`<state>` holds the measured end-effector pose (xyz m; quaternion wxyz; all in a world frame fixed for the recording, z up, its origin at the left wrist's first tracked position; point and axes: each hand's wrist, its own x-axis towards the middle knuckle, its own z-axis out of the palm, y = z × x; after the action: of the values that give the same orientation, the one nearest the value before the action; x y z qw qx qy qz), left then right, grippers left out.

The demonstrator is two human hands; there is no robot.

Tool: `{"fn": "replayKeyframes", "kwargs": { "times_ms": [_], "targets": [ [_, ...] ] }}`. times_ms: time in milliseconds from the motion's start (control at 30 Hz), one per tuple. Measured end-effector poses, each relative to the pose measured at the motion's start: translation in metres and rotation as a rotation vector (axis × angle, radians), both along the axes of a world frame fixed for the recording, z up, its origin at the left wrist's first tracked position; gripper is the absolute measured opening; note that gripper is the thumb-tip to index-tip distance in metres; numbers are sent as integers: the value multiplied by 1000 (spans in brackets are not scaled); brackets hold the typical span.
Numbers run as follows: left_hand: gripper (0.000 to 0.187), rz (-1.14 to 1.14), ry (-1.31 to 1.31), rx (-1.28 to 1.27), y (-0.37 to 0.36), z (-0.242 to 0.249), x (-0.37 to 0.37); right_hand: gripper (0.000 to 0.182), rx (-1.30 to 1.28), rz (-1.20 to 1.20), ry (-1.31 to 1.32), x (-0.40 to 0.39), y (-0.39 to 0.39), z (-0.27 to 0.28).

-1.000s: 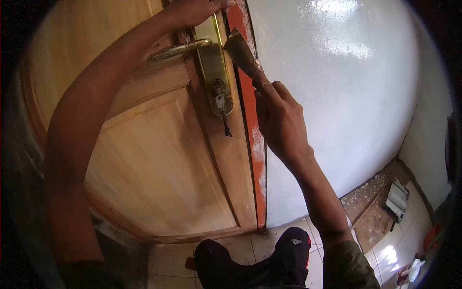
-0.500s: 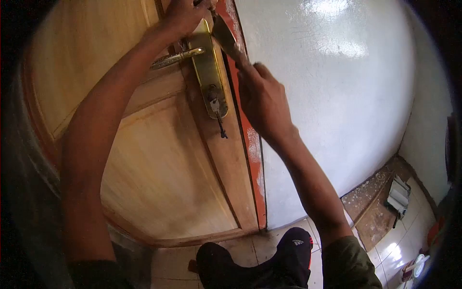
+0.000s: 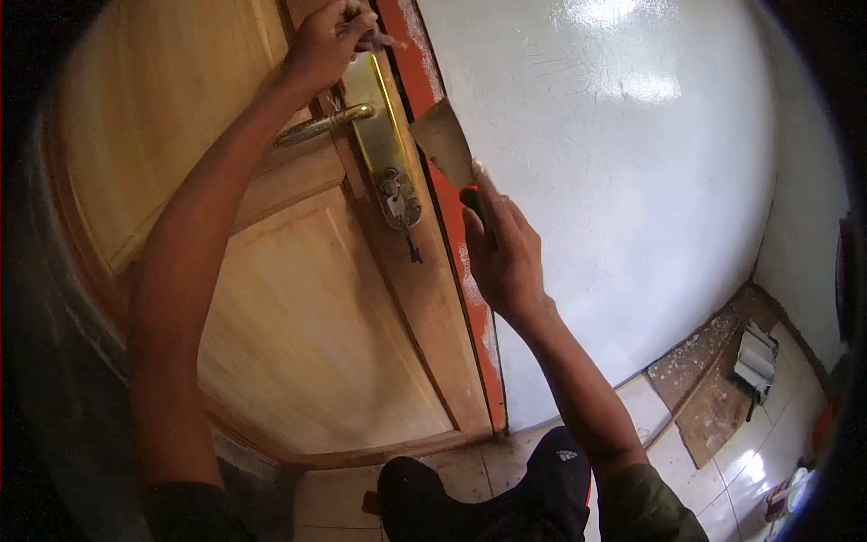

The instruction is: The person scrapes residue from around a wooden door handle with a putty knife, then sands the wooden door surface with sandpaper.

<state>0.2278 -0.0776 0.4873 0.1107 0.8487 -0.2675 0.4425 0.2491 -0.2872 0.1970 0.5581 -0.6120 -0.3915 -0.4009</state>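
Observation:
A putty knife [image 3: 442, 144] is gripped in my right hand [image 3: 508, 257], its wide flat blade angled up and left over the red door frame strip [image 3: 461, 217]. My left hand [image 3: 325, 43] is raised above the brass lock plate [image 3: 375, 135], with its fingers bunched together. Whatever is between those fingers, if anything, is too small to make out. From the plate, a door handle [image 3: 321, 125] points left. A key [image 3: 394, 197] sits in the lock below it, and a dark piece hangs from the key.
The wooden door [image 3: 280, 316] fills the left side, beside a glossy white wall [image 3: 614, 226]. On the tiled floor at right lie a stained brown sheet [image 3: 718, 425] and a paint tray [image 3: 755, 361]. My knees [image 3: 551, 470] are close to the door.
My right hand has moved down and slightly right, and the putty knife has turned so that its blade face shows. The left hand has shifted a little left and down.

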Motion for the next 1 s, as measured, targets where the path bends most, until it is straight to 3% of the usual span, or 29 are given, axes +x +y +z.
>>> {"fn": "replayKeyframes", "kwargs": {
  "times_ms": [67, 200, 267, 300, 400, 600, 767, 867, 1000],
  "targets": [
    [29, 9, 23, -37, 5, 7, 5, 45, 133, 141, 142, -1, 3, 17],
    [29, 120, 88, 47, 7, 21, 7, 13, 218, 231, -49, 47, 21, 65],
    [28, 30, 166, 129, 28, 44, 23, 17, 323, 269, -244, 53, 31, 95],
    [28, -16, 205, 167, 31, 47, 24, 12, 242, 223, -231, 60, 34, 104],
    [30, 220, -40, 330, 32, 48, 22, 16, 47, 75, -227, 63, 40, 120],
    [32, -24, 236, 36, 25, 40, 20, 17, -92, -163, -346, 51, 43, 135],
    [30, 39, 189, 85, 13, 35, 11, 11, -274, -324, -427, 44, 33, 141],
    [30, 44, 176, 66, 14, 35, 12, 12, -233, -333, -523, 47, 35, 148],
    [30, -15, 206, 28, 24, 36, 18, 21, -167, -342, -453, 48, 36, 148]
  ]
}}
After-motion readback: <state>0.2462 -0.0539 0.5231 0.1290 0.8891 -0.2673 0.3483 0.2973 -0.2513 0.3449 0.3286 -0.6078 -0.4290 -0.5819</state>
